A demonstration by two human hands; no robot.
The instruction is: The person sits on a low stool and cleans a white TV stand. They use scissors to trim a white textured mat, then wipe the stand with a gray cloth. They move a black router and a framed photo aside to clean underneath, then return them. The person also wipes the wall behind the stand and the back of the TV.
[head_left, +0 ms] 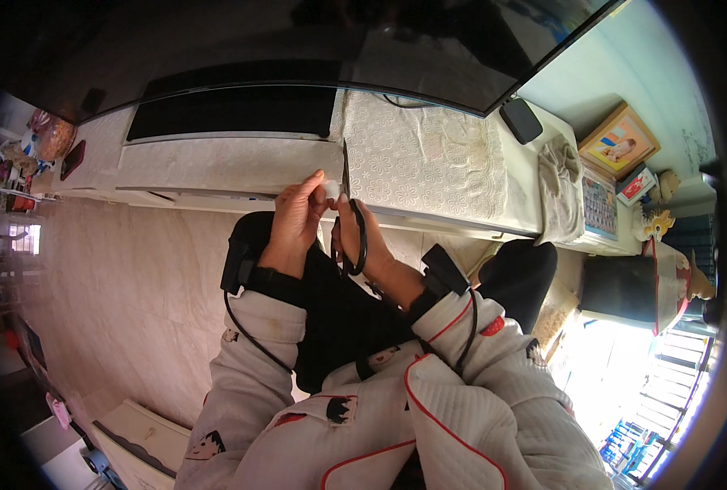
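Note:
Near the cabinet's front edge, my left hand [296, 214] pinches a small white piece [330, 189], its fingertips closed on it. My right hand [367, 253] is closed around a black looped thing [360, 233], too unclear to name; its fingertips come up just below the white piece, close to my left hand's. Both wrists wear black straps with small dark devices and cables. My hands are raised over my dark-clothed legs, in front of the cream cabinet top [216, 159].
A large screen [298, 41] overhangs a long black bar [225, 110]. A patterned cloth [421, 155], black box [520, 121], grey cloth [559, 188] and framed picture [617, 141] line the right. A phone [73, 159] lies left. A low cream cabinet [139, 441] stands lower left.

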